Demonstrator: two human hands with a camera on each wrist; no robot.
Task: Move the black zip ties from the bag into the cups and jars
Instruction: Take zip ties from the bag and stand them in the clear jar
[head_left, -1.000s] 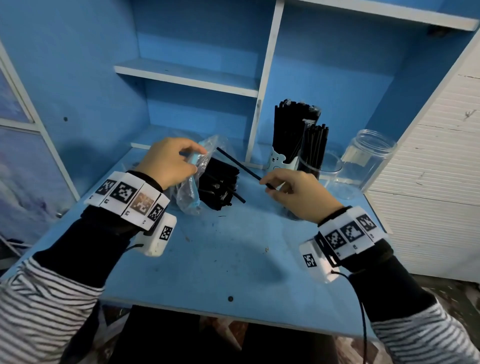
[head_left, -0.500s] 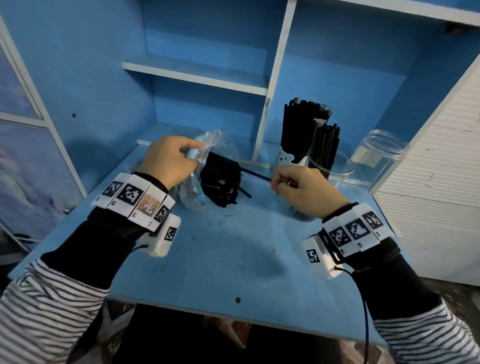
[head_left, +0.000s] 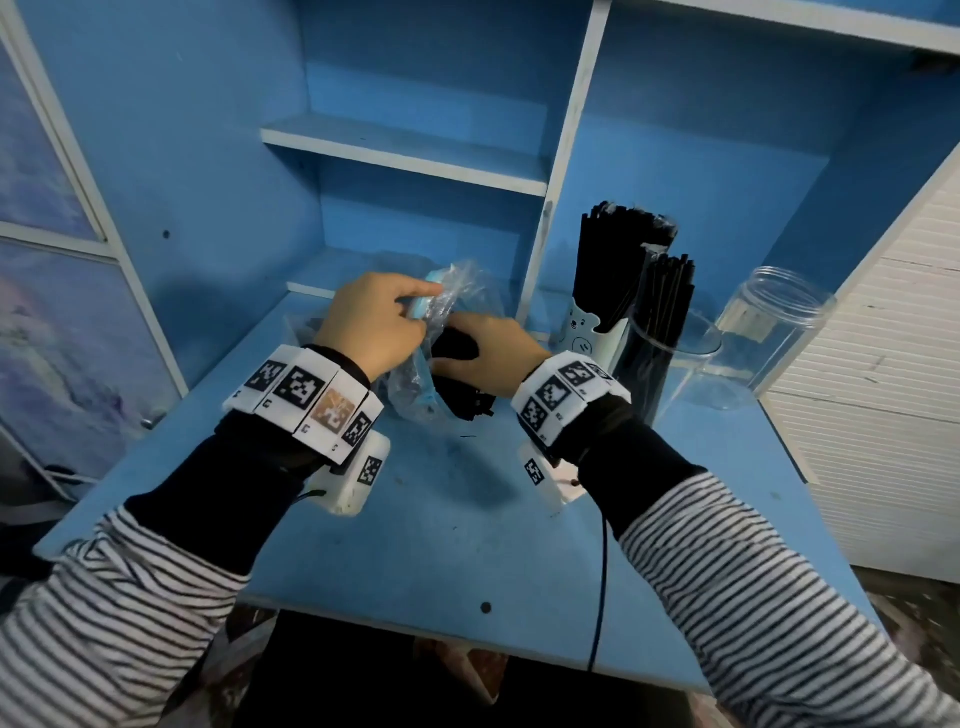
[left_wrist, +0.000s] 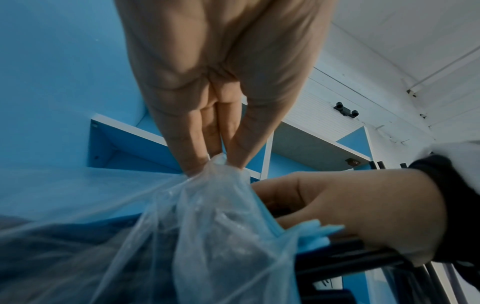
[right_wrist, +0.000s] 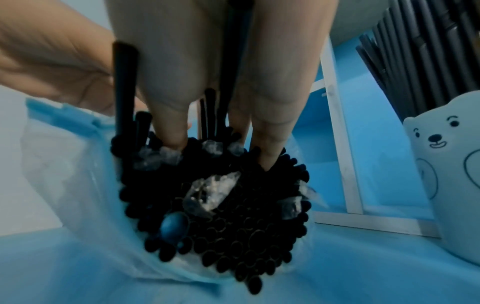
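1. The left hand (head_left: 371, 325) pinches the top edge of the clear plastic bag (head_left: 452, 291) between thumb and fingers (left_wrist: 193, 148) and holds it lifted above the blue desk (head_left: 467, 519).
2. The bag has a light blue strip along its mouth, and this mouth is turned toward the right hand (head_left: 488, 358).
3. The right hand is pushed into the bag's mouth; its fingertips (right_wrist: 270, 158) press into the bundle of black zip ties (right_wrist: 221, 205), which lies inside the bag, just under and in front of them.
4. Several black pieces (right_wrist: 124, 86) stand up between the right fingers and along the palm, so the fingers are closed narrow around a few of them.
5. The ends of the bundle look round and hollow in the right wrist view, with small bits of clear film among them.
6. Just to the right of the right wrist stands a pale cup with a drawn bear face (head_left: 584, 332), already filled with upright black pieces (head_left: 618, 260).
7. Touching that cup, a clear cup (head_left: 685, 353) holds a second upright bunch (head_left: 662, 306).
8. Further to the right stands an open clear jar (head_left: 774, 332); its label (head_left: 748, 322) is too blurred to read.
9. Both wrists carry white bands (head_left: 306, 400) with black square code marks; I can read no words or brand anywhere.
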